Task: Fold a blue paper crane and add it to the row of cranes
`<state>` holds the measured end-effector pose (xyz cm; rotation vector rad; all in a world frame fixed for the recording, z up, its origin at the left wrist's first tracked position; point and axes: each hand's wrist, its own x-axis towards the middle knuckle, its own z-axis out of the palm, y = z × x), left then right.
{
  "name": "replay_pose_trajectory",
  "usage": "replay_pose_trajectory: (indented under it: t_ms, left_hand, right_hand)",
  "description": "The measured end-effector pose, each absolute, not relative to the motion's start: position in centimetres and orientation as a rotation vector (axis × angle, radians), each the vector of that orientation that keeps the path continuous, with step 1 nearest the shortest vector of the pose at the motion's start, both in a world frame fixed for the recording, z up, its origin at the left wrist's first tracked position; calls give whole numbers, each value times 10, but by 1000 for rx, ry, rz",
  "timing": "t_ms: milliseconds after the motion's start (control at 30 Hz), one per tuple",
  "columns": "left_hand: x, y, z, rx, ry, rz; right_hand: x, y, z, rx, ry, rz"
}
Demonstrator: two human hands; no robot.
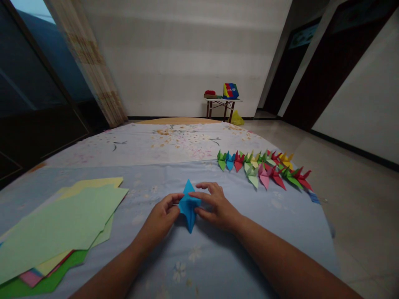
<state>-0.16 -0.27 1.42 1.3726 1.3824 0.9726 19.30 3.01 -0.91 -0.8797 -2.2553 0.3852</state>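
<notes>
On the pale blue, flower-printed tablecloth, a blue folded-paper piece is placed directly between the two hands. Its long axis is pointed away from the body, one tip toward the wearer and one toward the far edge, so that its flanks are faced by the hands about equally closely. Its left flank is held at the thumb and fingertips of the left hand; its right side is held by the right hand, with the index finger laid across the upper face and the thumb set lower. How firmly it is gripped cannot quite be told, since the fold details are blurred.

To the left, a fanned stack of coloured paper sheets is spread, pale green uppermost. Beyond the right hand, multicoloured paper cranes are lined up in two rows. Farther off, a small table is set near the wall, with a multicoloured bag or box on top.
</notes>
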Motion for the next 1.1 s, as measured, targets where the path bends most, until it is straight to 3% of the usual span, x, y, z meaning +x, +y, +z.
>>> replay_pose_trajectory:
  t_ms: [267,633,1100]
  left_hand:
    - [-8,0,8,1319,1326,1004]
    - [-10,0,7,1353,1264,993]
    - [-12,0,-1,1411,1255,933]
  right_hand:
    - [199,32,-4,-836,-2275,418]
    - [205,35,0,-738,-2518,43]
    - [203,33,3,-781,-2580,96]
